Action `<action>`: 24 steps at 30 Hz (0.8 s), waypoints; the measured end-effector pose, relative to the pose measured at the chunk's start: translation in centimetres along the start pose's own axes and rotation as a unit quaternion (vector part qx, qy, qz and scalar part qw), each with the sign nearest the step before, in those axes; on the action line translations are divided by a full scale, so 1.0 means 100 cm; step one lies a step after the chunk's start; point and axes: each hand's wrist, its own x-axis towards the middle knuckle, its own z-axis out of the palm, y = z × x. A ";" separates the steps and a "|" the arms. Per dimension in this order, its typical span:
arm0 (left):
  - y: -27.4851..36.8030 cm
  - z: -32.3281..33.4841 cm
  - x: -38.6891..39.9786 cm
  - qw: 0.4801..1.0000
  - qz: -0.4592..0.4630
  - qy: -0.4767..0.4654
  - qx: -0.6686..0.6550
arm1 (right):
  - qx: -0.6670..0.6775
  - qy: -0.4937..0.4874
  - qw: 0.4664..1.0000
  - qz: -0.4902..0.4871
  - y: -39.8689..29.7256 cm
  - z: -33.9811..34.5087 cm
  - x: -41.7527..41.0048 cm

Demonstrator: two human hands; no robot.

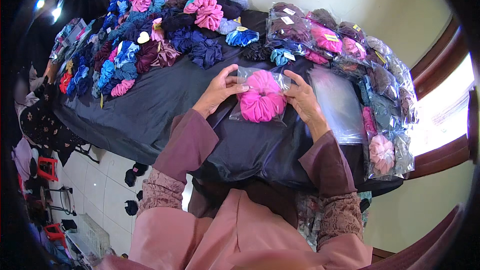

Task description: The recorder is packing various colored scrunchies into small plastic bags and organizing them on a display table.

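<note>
A bright pink fabric scrunchie [262,105] lies inside a clear plastic bag [277,120] in front of me, over the black cloth. My left hand [221,89] pinches the bag's upper left side between thumb and fingers. On the opposite side, my right hand [304,99] grips the upper right edge, its index finger raised. To the right of that hand lies a stack of flat clear plastic bags [337,108].
Loose scrunchies [127,54] in blue, maroon and pink are heaped at the back left. Bagged scrunchies [290,30] line the back right and right edge of the cloth-covered table [150,120]. A window [442,108] is at the right; red stools [47,168] stand on the tiled floor.
</note>
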 end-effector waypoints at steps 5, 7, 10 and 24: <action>0.003 0.001 0.001 0.999 -0.031 -0.010 0.027 | 0.033 0.006 0.999 -0.029 0.006 -0.011 0.005; 0.003 0.000 0.000 0.999 -0.029 -0.007 0.019 | 0.039 -0.011 0.999 -0.026 0.004 -0.009 0.003; 0.003 -0.001 0.000 1.000 -0.025 0.000 0.001 | 0.011 0.005 1.000 -0.019 -0.002 0.001 -0.001; 0.001 -0.005 0.003 0.998 -0.004 -0.019 -0.066 | -0.051 -0.039 0.998 0.009 -0.004 0.003 -0.002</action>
